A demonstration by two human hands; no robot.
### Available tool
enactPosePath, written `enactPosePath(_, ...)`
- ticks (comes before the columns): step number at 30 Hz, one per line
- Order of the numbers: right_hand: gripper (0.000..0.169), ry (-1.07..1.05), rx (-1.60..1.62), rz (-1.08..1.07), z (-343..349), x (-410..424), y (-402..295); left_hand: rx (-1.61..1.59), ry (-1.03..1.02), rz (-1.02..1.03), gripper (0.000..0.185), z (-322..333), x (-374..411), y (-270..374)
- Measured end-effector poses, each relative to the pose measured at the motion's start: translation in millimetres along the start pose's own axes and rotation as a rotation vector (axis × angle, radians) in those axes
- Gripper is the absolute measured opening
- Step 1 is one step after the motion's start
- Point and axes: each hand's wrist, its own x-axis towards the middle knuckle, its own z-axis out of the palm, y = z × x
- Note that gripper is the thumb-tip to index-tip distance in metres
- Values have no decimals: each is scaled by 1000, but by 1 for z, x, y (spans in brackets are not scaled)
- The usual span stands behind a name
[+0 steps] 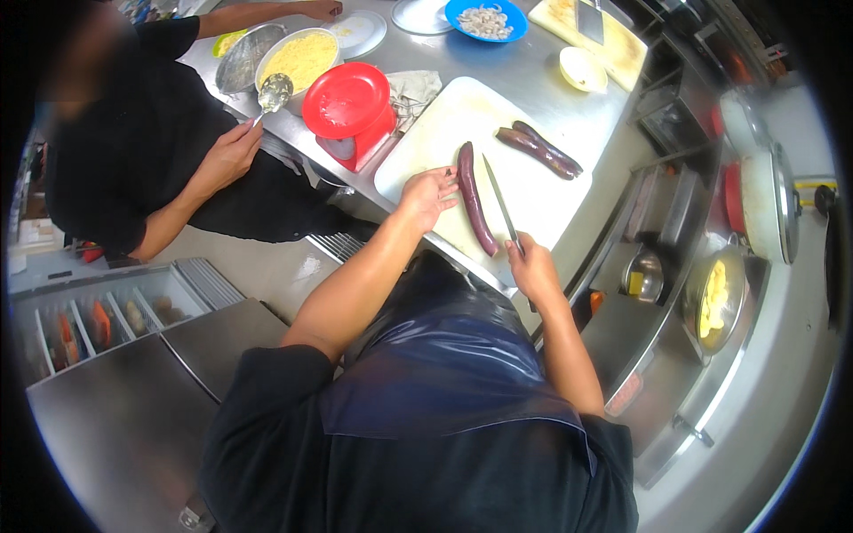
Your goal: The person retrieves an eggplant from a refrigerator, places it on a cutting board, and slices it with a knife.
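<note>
A long purple eggplant (473, 200) lies on the white cutting board (426, 143), roughly pointing away from me. Beside its left side is my left hand (428, 194), fingers spread, with the fingertips close to the skin; whether they touch it I cannot tell. My right hand (531, 265) grips the handle of a kitchen knife (501, 200), whose blade points away from me, to the right of the eggplant. Farther right on the board, eggplant pieces (540, 152) lie side by side.
A red kitchen scale (350, 110) and a cloth (413, 93) border the board's left. Beyond stand a blue bowl of shrimp (486, 21), a yellow bowl (582, 69) and another board with a cleaver (590, 23). At left, a co-worker holds a spoon (274, 94) near a tub of yellow food (300, 60).
</note>
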Motion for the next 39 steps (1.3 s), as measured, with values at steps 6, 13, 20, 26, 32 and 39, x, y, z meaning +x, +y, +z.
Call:
enactPosePath(6,32,27,85,-77,-11,-4,41,28,-140,111,44,5,-54,31)
enactPosePath(13,34,74,11,-37,-20,-29,72,323,-523,311,39,142,-100,27)
enactPosePath(20,32,229,244,64,-35,-137,125,316,-923,493,24,317,-190,-55)
enactPosePath(26,38,681,670,-55,-63,-214,204,534,-1509,1242,22,448,-270,-223)
enactPosePath(32,41,612,412,53,-38,-230,329,1304,-1306,1029,69,470,-257,-335)
enactPosePath(39,36,415,446,197,-72,-261,381,1249,-632,1044,38,376,-163,-255)
